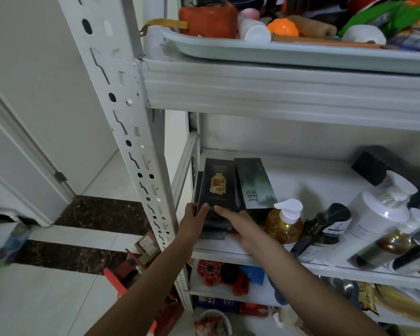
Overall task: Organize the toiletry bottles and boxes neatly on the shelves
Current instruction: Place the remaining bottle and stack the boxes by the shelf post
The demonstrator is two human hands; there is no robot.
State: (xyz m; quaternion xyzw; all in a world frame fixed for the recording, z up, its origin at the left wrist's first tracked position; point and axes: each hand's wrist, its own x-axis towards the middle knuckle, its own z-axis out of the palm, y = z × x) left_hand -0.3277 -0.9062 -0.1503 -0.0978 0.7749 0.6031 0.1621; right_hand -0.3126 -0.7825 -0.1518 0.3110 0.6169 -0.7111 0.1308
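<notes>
2 hands meet at the left front corner of the middle shelf (313,180), close against the perforated white upright post (131,117). Behind and to the right of the boxes the shelf board lies bare back to the rear wall, with tall headroom under the board above. Along the front edge to the right, bottles crowd together.

The black box (218,187), printed with a gold bottle picture, lies flat on top of other dark boxes at that corner, its long side running front to back. A grey-green box (255,185) with white lettering lies touching its right side.

The left hand (192,219) grips the black box's near left edge, thumb on top and fingers curled round the side. The right hand (238,226) lays straight fingers on the box's near end and grasps nothing.

Just right of it are an amber pump bottle (285,224), a dark bottle (325,226) and a white jar (378,214). A pale tray (252,50) of clutter fills the upper shelf. The floor (58,287) is pale tile with dark marbled strips.
</notes>
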